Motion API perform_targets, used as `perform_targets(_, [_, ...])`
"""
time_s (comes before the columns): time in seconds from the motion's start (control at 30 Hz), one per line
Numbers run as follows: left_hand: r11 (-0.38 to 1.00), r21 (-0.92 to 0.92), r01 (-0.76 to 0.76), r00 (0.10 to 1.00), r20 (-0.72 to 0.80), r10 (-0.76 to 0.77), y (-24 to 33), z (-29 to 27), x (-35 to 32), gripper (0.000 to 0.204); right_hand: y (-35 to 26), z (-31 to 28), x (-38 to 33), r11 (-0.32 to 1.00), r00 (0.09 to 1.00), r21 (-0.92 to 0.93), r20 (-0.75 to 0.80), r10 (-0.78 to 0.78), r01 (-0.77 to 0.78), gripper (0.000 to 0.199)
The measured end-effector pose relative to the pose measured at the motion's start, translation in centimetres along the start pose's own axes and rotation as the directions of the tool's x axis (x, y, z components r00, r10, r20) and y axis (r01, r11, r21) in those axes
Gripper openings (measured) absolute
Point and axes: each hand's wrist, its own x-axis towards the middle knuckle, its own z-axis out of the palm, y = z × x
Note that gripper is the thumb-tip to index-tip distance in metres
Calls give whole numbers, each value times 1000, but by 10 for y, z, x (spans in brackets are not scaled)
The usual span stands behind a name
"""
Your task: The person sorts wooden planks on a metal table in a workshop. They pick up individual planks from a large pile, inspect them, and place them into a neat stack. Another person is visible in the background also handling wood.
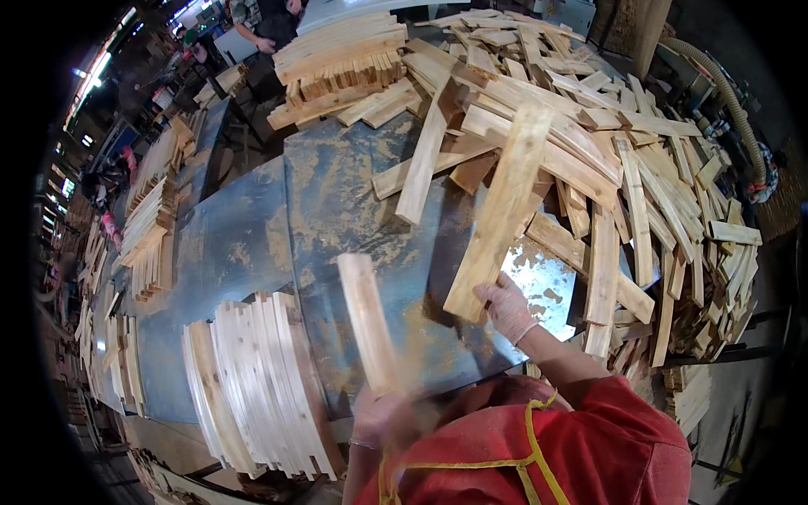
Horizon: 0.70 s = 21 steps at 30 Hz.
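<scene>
My right hand (507, 308) grips the near end of a long wooden board (502, 210), which slants up and away over the heap. A thin, pale glove seems to cover that hand. Close to my body, my left hand (376, 418) is closed around the lower end of a shorter wooden board (364, 311), tilted upward and slightly blurred. Beneath both boards lies a blue-grey metal table (337, 202) dusted with sawdust. To the left of my left hand stands a row of pale boards (257, 379) set on edge, side by side.
A large jumbled heap of boards (665, 185) covers the right and far right. A neat stack (341, 50) stands at the far edge, with more stacked boards (151, 223) at the left. Another person's hand (266, 45) shows at the back. A ribbed hose (730, 93) hangs at the right.
</scene>
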Motion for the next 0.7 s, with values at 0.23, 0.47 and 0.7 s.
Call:
perform_targets(0.23, [81, 781, 619, 725, -608, 324, -62, -101, -29, 85, 69, 22, -54, 986, 996, -147, 36, 80, -73, 41])
perform_targets(0.47, [212, 835, 507, 752, -549, 363, -60, -96, -35, 87, -56, 75, -22, 602, 939, -722, 231, -256, 342, 29])
perform_targets(0.7, [342, 940, -6, 900, -144, 412, -40, -6, -4, 89, -207, 99, 174, 884, 875, 92, 123, -467, 459, 17])
